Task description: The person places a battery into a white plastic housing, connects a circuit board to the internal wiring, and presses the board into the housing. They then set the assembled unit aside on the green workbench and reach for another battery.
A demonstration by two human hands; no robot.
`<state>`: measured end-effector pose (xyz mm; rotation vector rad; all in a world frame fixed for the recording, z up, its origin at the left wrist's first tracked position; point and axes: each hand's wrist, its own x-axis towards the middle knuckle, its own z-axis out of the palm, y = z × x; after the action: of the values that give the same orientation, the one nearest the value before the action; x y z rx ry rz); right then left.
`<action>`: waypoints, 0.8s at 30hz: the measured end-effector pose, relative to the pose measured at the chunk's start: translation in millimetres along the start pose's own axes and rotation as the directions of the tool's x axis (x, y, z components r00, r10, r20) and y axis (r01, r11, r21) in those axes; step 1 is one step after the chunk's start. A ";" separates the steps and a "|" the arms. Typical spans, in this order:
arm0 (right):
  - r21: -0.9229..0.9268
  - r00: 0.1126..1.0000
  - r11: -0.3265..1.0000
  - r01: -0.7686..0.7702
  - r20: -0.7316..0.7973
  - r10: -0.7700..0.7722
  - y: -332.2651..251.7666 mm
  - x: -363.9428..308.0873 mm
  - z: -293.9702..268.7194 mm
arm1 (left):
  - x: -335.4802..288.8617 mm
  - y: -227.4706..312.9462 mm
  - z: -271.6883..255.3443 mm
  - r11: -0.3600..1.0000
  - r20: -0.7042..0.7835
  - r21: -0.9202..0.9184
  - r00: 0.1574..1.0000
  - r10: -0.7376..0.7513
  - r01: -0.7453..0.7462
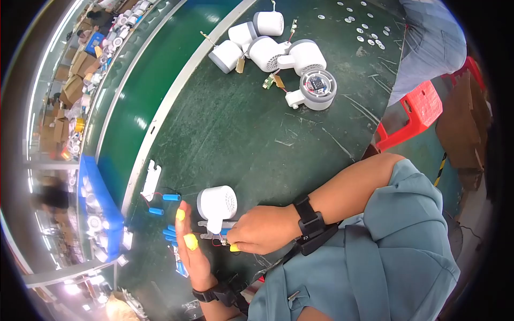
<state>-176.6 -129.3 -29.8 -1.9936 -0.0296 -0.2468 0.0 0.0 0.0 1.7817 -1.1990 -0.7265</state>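
Note:
A white handheld fan head [218, 202] with a slotted grille lies on the green table, its neck toward me. At that neck is a pale handle shell [205, 234] with thin wires and a small board. My right hand [265, 229] is closed over the shell's right end, a yellow cot on its thumb; its fingertips are partly hidden. Left of the shell, my left hand [191, 249] is edge-on with fingers stretched out, yellow cots on two digits, holding nothing visible. Beside it lie several blue battery cells [169, 234].
Two wired blue cells [171, 197] lie by a white handle shell [151, 179]. Several white fan heads [265, 53] and small round discs [368, 40] sit at the far side. A green conveyor belt [136, 107] runs along the left. Another person's sleeve [433, 43] and a red stool [415, 115] are far right.

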 end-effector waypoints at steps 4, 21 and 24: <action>-0.008 1.000 1.000 0.001 -0.031 -0.002 2.5 0.5 3.5 | 2.4 10.2 12.5 0.997 0.051 -0.080 0.998 0.025 -0.021; -0.055 0.992 0.991 0.121 -0.035 -0.123 7.0 -0.9 4.4 | 25.0 27.5 34.8 0.998 0.045 -0.053 0.998 -0.041 0.044; -0.038 0.983 0.986 0.164 0.094 -0.160 6.0 -5.3 2.8 | 16.3 21.7 30.6 0.987 -0.011 0.159 1.000 0.029 -0.027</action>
<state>-180.5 -128.8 -37.3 -2.0497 -0.2478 -0.2632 -28.5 -29.1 4.5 1.8923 -1.3015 -0.6157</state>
